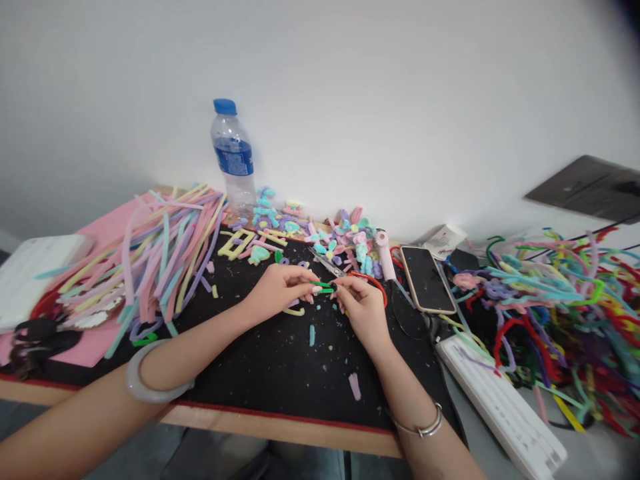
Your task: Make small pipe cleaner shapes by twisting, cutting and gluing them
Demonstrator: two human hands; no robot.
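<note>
Over the middle of the black mat (280, 373), my left hand (283, 290) pinches one end of a small green pipe cleaner piece (324, 287). The fingertips of my right hand (361, 308) close on its other end, where a small dark bit shows. Both hands nearly meet there. Red-handled scissors (333, 267) lie just behind my right hand, their blades pointing back to the left. Small pastel pipe cleaner shapes (330, 250) are heaped behind the hands, and short offcuts, one a blue piece (313, 335), lie on the mat in front of them.
A bundle of long pastel pipe cleaners (170, 253) lies at the left, a water bottle (234, 160) behind it. To the right are a pink tube-shaped device (385, 255), a phone (427, 279), a white power strip (500, 407) and a multicoloured pipe cleaner pile (565, 313).
</note>
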